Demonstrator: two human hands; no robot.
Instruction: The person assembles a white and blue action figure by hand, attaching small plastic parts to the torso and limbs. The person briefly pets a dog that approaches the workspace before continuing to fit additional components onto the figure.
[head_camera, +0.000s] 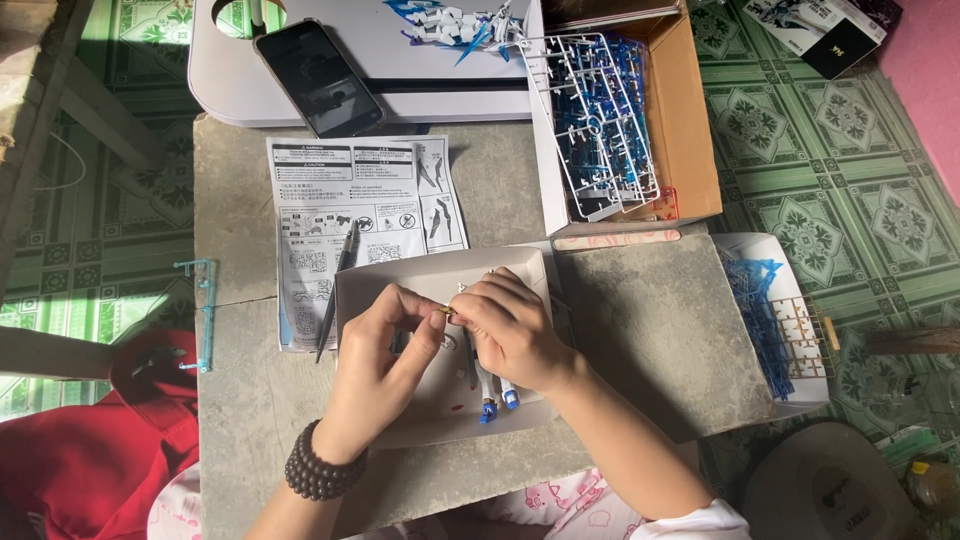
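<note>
My left hand (385, 350) and my right hand (512, 330) meet over a shallow white tray (360, 285) on a grey stone table (640, 330). Between their fingertips they pinch a tiny gold-coloured model part (445, 311). My right hand also grips a tool with blue and white handles (497, 395) that stick out below the palm. A dark bead bracelet (318, 468) circles my left wrist. Small loose bits lie in the tray under my hands, mostly hidden.
A folded instruction sheet (365, 200) with a grey pen-like tool (335, 290) lies left of the tray. Behind are a phone (318, 76), a box of blue and white part frames (610, 125), a second tray of frames (775, 315), a loose blue frame (203, 315) and red cloth (90, 450).
</note>
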